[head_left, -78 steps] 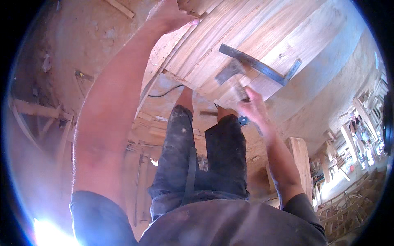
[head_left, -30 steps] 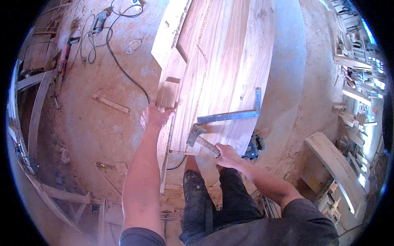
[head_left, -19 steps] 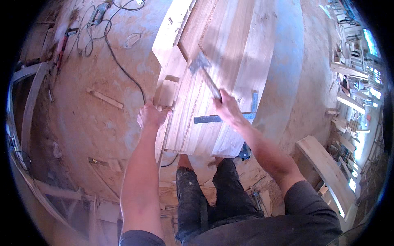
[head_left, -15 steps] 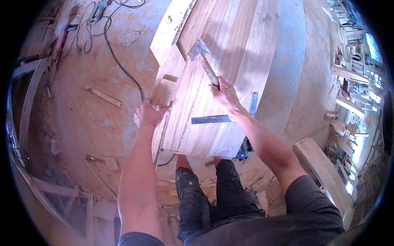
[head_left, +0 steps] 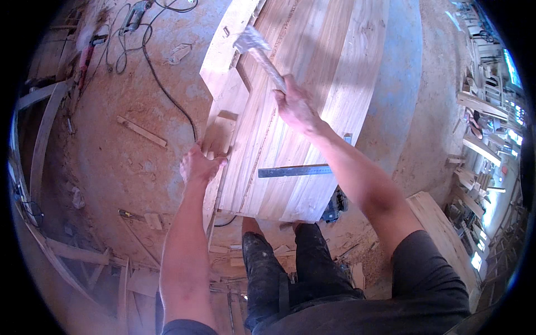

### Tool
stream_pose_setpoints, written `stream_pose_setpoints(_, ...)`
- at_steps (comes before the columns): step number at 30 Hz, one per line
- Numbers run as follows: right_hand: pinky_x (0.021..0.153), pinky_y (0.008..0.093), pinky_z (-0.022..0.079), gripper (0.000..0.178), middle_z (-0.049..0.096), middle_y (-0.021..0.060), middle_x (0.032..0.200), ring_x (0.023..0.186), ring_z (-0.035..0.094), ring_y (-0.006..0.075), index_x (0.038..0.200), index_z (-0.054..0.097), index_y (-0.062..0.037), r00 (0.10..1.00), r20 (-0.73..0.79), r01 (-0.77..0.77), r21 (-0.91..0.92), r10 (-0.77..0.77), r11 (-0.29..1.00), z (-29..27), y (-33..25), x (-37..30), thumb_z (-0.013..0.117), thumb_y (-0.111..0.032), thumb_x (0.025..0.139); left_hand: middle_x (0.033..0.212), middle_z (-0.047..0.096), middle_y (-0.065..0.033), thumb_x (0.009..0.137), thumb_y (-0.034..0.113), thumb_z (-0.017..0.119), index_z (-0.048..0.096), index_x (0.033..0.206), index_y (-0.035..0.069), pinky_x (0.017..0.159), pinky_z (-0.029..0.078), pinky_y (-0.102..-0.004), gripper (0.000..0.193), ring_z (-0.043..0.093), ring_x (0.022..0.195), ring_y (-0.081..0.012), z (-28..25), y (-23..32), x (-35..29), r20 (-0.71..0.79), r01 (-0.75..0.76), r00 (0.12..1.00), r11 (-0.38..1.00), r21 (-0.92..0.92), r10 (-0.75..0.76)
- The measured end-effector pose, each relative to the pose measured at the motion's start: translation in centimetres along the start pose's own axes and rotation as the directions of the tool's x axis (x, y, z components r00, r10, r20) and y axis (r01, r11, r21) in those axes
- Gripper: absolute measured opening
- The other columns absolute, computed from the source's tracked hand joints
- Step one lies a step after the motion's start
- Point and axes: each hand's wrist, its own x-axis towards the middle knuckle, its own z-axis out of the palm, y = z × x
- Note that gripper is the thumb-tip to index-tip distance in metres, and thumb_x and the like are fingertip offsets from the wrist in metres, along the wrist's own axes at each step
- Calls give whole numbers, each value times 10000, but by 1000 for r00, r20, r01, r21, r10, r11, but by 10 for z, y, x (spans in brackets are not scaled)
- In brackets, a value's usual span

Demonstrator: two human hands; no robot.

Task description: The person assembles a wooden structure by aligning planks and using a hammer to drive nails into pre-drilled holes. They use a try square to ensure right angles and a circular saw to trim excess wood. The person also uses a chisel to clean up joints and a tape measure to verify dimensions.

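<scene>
My right hand (head_left: 297,107) is wrapped round the wooden handle of a hammer (head_left: 267,66). Its metal head, blurred by motion, is over the far left side of a wide plank panel (head_left: 312,106). At the panel's left edge my left hand (head_left: 200,165) is closed at the near end of a small wooden block (head_left: 219,133), thumb toward the panel. The block lies along a pale side board (head_left: 228,92) with a stepped, angled outline. Part of the left fingers is hidden behind the hand. A metal try square (head_left: 293,171) rests on the panel under my right forearm.
Left on the dusty floor are a loose wood strip (head_left: 142,132), a black cable (head_left: 163,84) and a power tool (head_left: 135,15). A dark tool (head_left: 335,205) sits by the panel's near right corner. Thick boards (head_left: 441,234) and stacked timber (head_left: 480,151) stand at right.
My right hand has carried the hammer farther away and to the left, toward the side board. My left hand remains at the block, with only a slight shift in the picture.
</scene>
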Motion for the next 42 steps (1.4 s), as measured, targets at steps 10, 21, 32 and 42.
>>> stream_pose_setpoints(10, 750, 527, 493, 270, 655, 252, 826, 836, 670, 429, 1123, 460, 5, 1000, 5, 29, -67, -29, 997, 9, 2, 26, 557, -193, 968, 1276, 645, -164, 546, 359, 902, 536, 1383, 70, 976, 497, -397, 958, 641, 1140, -310, 10, -8, 7, -6, -23, 1000, 997, -74, 22)
stream_pose_setpoints(21, 703, 531, 498, 232, 651, 257, 824, 776, 670, 431, 1078, 454, -6, 997, -79, 2, 79, 4, 997, 10, -4, 13, 560, -180, 966, 1235, 673, -115, 576, 430, 874, 472, 1446, 182, 968, 507, -429, 990, 642, 1131, -302, 2, -6, 6, 22, -8, 1000, 1000, 29, 7)
stream_pose_setpoints(32, 708, 536, 500, 217, 646, 247, 787, 773, 667, 443, 1054, 466, -17, 995, -65, -75, 49, 78, 996, 10, 5, 6, 576, -172, 949, 1265, 650, -139, 577, 501, 872, 543, 1389, 175, 974, 506, -437, 935, 626, 1157, -313, 4, -2, 7, 54, 12, 998, 999, 50, -15)
stream_pose_setpoints(42, 572, 352, 477, 222, 551, 36, 692, 623, 528, 138, 909, 574, -56, 929, 293, -310, 277, 227, 910, 17, 103, -80, 694, -243, 904, 1247, 663, -131, 570, 519, 875, 609, 1318, 160, 990, 497, -435, 871, 623, 1168, -313, 8, -14, 21, 32, -99, 995, 993, 64, 97)
